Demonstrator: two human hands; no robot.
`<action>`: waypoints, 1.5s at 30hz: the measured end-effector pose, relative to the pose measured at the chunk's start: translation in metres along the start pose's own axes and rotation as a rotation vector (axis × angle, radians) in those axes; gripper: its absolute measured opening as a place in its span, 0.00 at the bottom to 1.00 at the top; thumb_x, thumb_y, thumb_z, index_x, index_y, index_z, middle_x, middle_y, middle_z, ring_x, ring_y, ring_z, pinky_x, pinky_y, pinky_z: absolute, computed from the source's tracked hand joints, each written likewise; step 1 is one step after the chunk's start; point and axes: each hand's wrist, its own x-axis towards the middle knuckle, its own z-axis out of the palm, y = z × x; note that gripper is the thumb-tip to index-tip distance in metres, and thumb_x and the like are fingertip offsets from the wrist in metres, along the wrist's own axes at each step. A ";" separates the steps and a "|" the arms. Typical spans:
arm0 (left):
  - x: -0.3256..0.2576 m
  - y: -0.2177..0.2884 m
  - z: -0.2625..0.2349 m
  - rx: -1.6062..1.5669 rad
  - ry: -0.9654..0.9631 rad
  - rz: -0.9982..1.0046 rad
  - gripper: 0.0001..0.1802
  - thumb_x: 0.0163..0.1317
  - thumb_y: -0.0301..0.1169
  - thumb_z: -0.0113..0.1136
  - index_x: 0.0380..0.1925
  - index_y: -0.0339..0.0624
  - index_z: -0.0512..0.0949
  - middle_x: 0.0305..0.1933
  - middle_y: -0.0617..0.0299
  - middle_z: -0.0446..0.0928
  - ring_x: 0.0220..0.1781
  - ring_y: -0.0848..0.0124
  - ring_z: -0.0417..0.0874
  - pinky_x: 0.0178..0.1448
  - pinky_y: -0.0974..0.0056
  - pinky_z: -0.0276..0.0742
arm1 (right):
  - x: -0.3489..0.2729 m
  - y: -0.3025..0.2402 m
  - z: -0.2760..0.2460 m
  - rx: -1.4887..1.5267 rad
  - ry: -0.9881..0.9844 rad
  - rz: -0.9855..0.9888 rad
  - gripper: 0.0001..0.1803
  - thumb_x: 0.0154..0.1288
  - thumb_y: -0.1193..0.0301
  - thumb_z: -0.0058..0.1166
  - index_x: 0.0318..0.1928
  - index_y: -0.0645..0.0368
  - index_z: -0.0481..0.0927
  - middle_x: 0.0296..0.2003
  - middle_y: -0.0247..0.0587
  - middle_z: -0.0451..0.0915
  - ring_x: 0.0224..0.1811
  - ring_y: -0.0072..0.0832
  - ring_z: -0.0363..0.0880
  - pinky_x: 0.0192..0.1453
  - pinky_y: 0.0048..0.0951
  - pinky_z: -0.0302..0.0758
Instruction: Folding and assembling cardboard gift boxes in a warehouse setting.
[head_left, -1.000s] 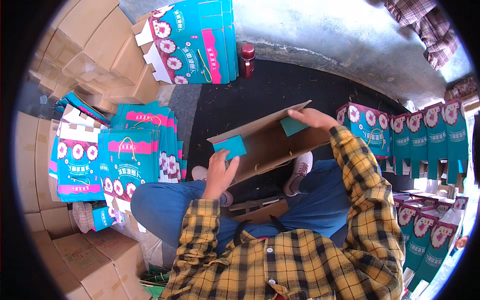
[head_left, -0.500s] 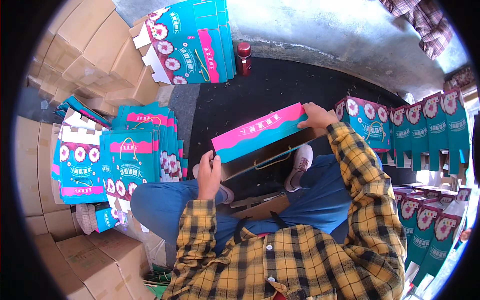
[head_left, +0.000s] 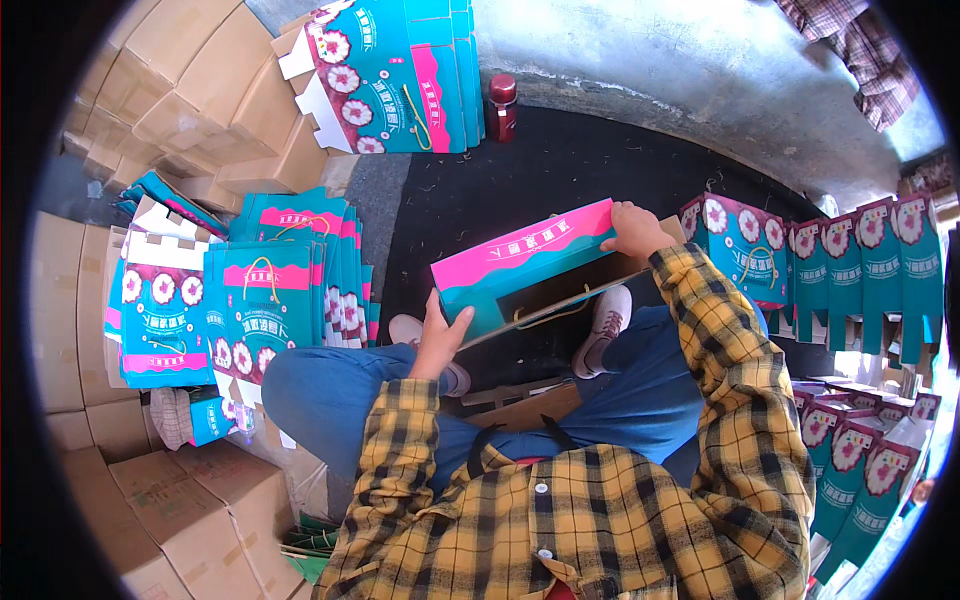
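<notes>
Above my lap I hold a teal and pink gift box (head_left: 530, 243) tilted, its long opening facing me and its brown inside showing. A yellow cord handle (head_left: 553, 314) hangs along the near edge. My left hand (head_left: 438, 337) grips the left end, thumb over a teal flap (head_left: 484, 317) that lies across that end of the opening, fingers along the outer side. My right hand (head_left: 637, 236) clasps the far right corner, its thumb toward the opening; its fingertips are partly hidden behind the cardboard.
Flat gift boxes (head_left: 268, 318) stand stacked at left, with another stack (head_left: 390, 80) against the wall. Brown cartons (head_left: 195, 80) are piled along the left. Formed boxes (head_left: 735, 245) stand in rows at right. A red flask (head_left: 502, 105) stands on the black mat (head_left: 570, 150).
My left hand has moved its thumb over the box's left end, where a teal flap now covers part of the opening. My right hand keeps its hold on the right corner.
</notes>
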 end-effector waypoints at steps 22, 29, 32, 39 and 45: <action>0.004 -0.009 -0.008 0.038 -0.027 0.011 0.43 0.66 0.43 0.68 0.74 0.35 0.61 0.62 0.42 0.78 0.62 0.52 0.83 0.65 0.51 0.77 | -0.036 0.017 -0.031 0.395 -0.545 -0.351 0.52 0.63 0.36 0.63 0.72 0.66 0.71 0.67 0.59 0.76 0.69 0.49 0.76 0.74 0.42 0.70; 0.002 0.052 0.008 -0.577 -0.052 -0.496 0.38 0.71 0.55 0.61 0.69 0.37 0.71 0.59 0.48 0.80 0.57 0.61 0.84 0.56 0.53 0.83 | -0.020 0.045 -0.003 0.141 0.038 0.115 0.48 0.54 0.41 0.73 0.61 0.70 0.76 0.52 0.60 0.85 0.56 0.47 0.84 0.61 0.40 0.79; 0.003 0.012 -0.016 -0.060 -0.057 -0.298 0.34 0.71 0.52 0.64 0.65 0.37 0.74 0.54 0.53 0.82 0.53 0.65 0.85 0.49 0.62 0.85 | 0.008 0.020 -0.001 0.629 -0.423 0.178 0.51 0.52 0.37 0.72 0.58 0.73 0.79 0.51 0.63 0.84 0.51 0.51 0.86 0.51 0.41 0.85; 0.027 0.041 0.026 -0.118 -0.140 -0.253 0.31 0.69 0.47 0.68 0.63 0.36 0.74 0.51 0.54 0.85 0.53 0.63 0.86 0.56 0.59 0.80 | -0.015 0.077 -0.036 0.373 -0.034 -0.050 0.46 0.53 0.36 0.68 0.48 0.73 0.84 0.47 0.66 0.85 0.53 0.56 0.84 0.60 0.46 0.78; 0.056 0.165 0.145 0.067 -0.134 0.249 0.29 0.67 0.39 0.68 0.62 0.35 0.73 0.54 0.42 0.83 0.57 0.51 0.86 0.59 0.52 0.79 | -0.133 0.186 -0.091 0.576 0.423 0.185 0.35 0.61 0.54 0.73 0.60 0.63 0.76 0.47 0.54 0.85 0.51 0.44 0.85 0.56 0.41 0.79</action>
